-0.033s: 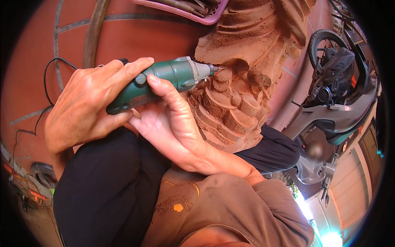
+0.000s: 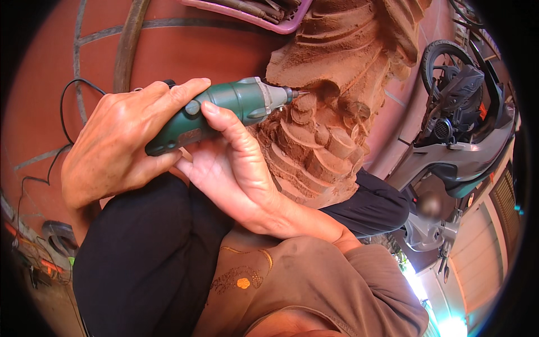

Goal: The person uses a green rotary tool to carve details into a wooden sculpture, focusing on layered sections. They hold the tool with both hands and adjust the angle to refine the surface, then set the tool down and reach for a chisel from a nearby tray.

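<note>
Both hands hold a green rotary tool [image 2: 227,104] with a grey nose, tilted so its tip points right and slightly up. My left hand [image 2: 120,135] is wrapped over the rear of its body. My right hand [image 2: 238,174] supports it from below, thumb laid along the near side. The thin bit [image 2: 303,94] reaches a dark hollow in a reddish-brown carved wood piece [image 2: 331,129], which has rounded, layered shapes and long flowing folds. Whether the bit touches the wood or is spinning, I cannot tell. The fingers behind the tool are partly hidden.
A pink plastic basket [image 2: 292,21] of slim tools stands at the top. A black cord [image 2: 63,121] runs down the left over red tiles, beside a curved wooden bar [image 2: 128,50]. At right is a grey motorbike [image 2: 466,157]. My dark-trousered knee [image 2: 146,253] fills the lower left.
</note>
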